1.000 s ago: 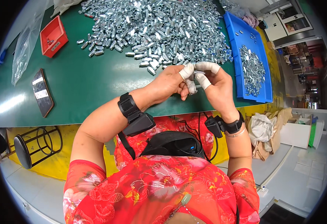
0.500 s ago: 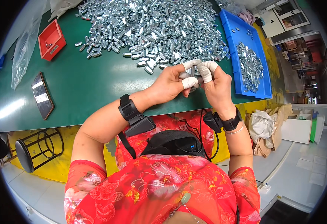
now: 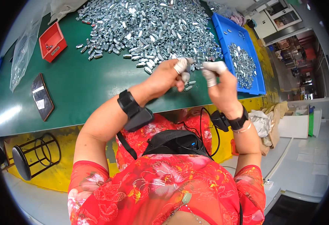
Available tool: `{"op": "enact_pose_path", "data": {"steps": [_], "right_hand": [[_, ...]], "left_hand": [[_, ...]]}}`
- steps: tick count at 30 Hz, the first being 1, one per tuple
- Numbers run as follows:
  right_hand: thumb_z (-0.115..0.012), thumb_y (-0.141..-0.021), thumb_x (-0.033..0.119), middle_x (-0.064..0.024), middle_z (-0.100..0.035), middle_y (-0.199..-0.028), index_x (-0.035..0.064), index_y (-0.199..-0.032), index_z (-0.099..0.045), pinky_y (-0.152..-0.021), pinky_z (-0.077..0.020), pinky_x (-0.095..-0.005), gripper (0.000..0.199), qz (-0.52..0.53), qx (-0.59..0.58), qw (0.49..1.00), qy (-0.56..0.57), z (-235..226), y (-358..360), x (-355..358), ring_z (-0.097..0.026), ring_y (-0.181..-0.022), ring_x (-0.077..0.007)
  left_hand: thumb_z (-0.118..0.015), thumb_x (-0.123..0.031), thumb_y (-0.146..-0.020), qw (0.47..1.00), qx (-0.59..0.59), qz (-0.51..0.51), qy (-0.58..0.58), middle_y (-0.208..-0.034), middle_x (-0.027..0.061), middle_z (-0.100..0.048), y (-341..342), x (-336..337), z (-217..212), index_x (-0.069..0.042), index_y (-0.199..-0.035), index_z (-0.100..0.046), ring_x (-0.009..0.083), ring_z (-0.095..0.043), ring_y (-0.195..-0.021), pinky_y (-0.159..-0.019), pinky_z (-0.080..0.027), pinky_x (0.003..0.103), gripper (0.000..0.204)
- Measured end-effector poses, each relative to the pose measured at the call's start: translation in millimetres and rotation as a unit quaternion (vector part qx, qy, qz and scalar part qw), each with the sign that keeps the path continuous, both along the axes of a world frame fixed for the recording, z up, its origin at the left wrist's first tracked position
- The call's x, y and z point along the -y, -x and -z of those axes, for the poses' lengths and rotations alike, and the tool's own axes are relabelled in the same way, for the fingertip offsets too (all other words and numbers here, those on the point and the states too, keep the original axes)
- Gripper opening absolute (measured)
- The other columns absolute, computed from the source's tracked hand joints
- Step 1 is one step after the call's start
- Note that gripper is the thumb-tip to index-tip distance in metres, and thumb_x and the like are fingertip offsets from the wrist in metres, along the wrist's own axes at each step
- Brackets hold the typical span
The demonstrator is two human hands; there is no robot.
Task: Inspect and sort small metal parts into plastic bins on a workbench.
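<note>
A large heap of silver long hex nuts (image 3: 149,30) covers the far middle of the green table. At the heap's near edge, my left hand (image 3: 168,77) has its fingers closed, with white finger covers on the tips. What it pinches is blurred. My right hand (image 3: 222,88), also in white finger covers, is a little apart to the right. Its thumb and forefinger pinch a small silver metal piece (image 3: 199,66), smeared by motion. A few loose hex nuts (image 3: 188,86) lie on the table between and below my hands.
A blue tray (image 3: 221,32) holding more nuts stands right of the heap. At the left are a red bin (image 3: 53,55) with a few small pieces, a phone (image 3: 42,97) and clear plastic film (image 3: 21,56). A black stool (image 3: 21,161) stands beyond the table's near edge (image 3: 70,123).
My hands have moved apart; they were together with fingertips meeting. My right hand has drawn slightly right, and the loose nuts between them now show. The whole view has shifted slightly.
</note>
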State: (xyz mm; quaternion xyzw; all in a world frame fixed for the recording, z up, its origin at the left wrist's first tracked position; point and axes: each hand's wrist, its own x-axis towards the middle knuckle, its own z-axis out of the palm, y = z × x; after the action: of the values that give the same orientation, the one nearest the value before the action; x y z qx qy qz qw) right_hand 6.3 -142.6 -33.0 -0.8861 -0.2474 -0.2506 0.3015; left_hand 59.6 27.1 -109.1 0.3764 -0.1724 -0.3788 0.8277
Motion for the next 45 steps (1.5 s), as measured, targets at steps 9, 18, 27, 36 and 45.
{"op": "enact_pose_path", "data": {"steps": [9, 18, 27, 36, 45], "right_hand": [[-0.059, -0.084, 0.012, -0.0092, -0.065, -0.087, 0.0004, -0.100, -0.059, -0.067, -0.0474, -0.0285, 0.020, 0.343, -0.094, 0.928, 0.115, -27, -18, 141, -0.061, -0.074, -0.0157], [-0.062, -0.080, 0.012, -0.0124, -0.065, -0.086, -0.0002, -0.100, -0.061, -0.070, -0.0477, -0.0305, 0.023, 0.099, -0.293, 0.946, 0.092, 47, -2, 31, -0.061, -0.076, -0.0173], [-0.061, -0.081, 0.005, -0.0067, -0.062, -0.082, -0.0007, -0.096, -0.058, -0.066, -0.0462, -0.0241, 0.016, 0.097, -0.274, 0.941, -0.171, 13, -2, -4, -0.056, -0.071, -0.0114], [-0.059, -0.080, 0.001, -0.0102, -0.065, -0.079, -0.0012, -0.089, -0.061, -0.062, -0.0486, -0.0258, 0.010, 0.052, -0.140, 0.989, -0.003, -5, -3, -11, -0.062, -0.071, -0.0120], [-0.056, -0.084, 0.004, -0.0046, -0.061, -0.071, -0.0017, -0.088, -0.059, -0.054, -0.0455, -0.0227, 0.008, 0.048, -0.278, 0.952, -0.122, 8, -12, -2, -0.056, -0.059, -0.0084]], "left_hand": [[-0.044, -0.036, -0.093, 0.994, 0.001, -0.097, -0.051, -0.083, 0.0064, -0.056, 1, 6, -6, -0.001, -0.123, -0.042, 0.0100, -0.051, -0.062, -0.059, -0.047, 0.026, 0.046], [-0.044, -0.039, -0.092, 0.996, 0.011, -0.060, -0.063, -0.080, 0.0065, -0.056, 0, 6, 0, 0.000, -0.118, -0.046, 0.0098, -0.051, -0.059, -0.056, -0.047, 0.025, 0.046], [-0.042, -0.044, -0.091, 0.999, -0.006, -0.008, -0.032, -0.070, 0.0051, -0.055, 2, 4, 5, -0.001, -0.103, -0.053, 0.0108, -0.051, -0.053, -0.052, -0.046, 0.025, 0.046], [-0.051, -0.033, -0.090, 0.998, 0.013, 0.016, 0.053, -0.081, 0.0038, -0.056, 5, 6, -6, -0.004, -0.122, -0.046, 0.0106, -0.053, -0.063, -0.060, -0.048, 0.025, 0.044], [-0.056, -0.018, -0.088, 0.994, 0.097, -0.047, -0.023, -0.090, 0.0030, -0.057, 6, 7, -10, -0.006, -0.132, -0.038, 0.0087, -0.053, -0.070, -0.065, -0.047, 0.025, 0.049]]}}
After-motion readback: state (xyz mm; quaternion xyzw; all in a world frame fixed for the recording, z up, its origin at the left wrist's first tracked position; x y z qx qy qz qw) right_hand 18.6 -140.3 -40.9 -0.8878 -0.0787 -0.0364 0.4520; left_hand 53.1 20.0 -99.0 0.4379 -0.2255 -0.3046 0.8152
